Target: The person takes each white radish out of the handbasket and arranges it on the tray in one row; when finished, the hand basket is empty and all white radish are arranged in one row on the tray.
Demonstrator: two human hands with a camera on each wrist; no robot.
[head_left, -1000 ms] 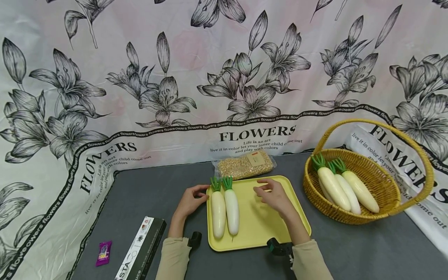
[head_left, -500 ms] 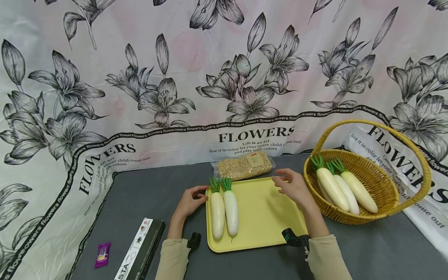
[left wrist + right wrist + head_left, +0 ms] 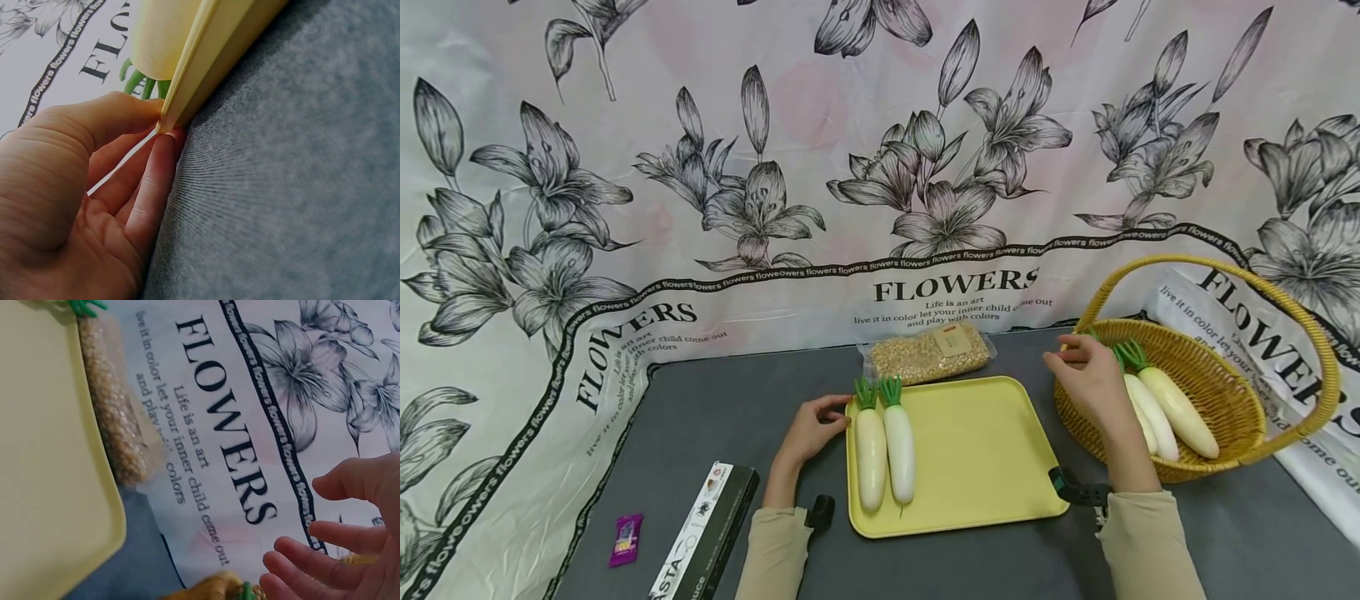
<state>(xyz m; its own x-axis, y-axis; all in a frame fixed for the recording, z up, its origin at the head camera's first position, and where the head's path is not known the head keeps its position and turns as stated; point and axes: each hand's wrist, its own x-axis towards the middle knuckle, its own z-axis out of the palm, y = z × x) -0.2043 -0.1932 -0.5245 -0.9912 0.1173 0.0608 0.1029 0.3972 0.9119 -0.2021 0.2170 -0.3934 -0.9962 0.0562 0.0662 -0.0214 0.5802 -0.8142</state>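
Note:
My left hand [image 3: 811,429] pinches the left edge of a yellow tray [image 3: 981,454]; in the left wrist view, the thumb [image 3: 128,115] lies at the rim and the fingers under it. Two white radishes with green tops, one creamy [image 3: 870,462] and one whiter [image 3: 900,454], lie side by side on the tray's left part. My right hand [image 3: 1093,379] is over the left rim of a wicker basket [image 3: 1228,379], fingers loosely bent and holding nothing. Inside the basket, several more radishes [image 3: 1182,412] lie together, partly hidden by that hand.
A clear bag of yellow grains [image 3: 928,354] lies behind the tray. Left of my left arm are a long dark box [image 3: 703,533] and a small purple packet [image 3: 626,540]. The basket's tall handle [image 3: 1213,262] arches upward. A flower-printed cloth hangs behind the table.
My right hand has moved from over the tray rightward to the basket's left side. The left hand has stayed at the tray's edge, and the two radishes there have not moved.

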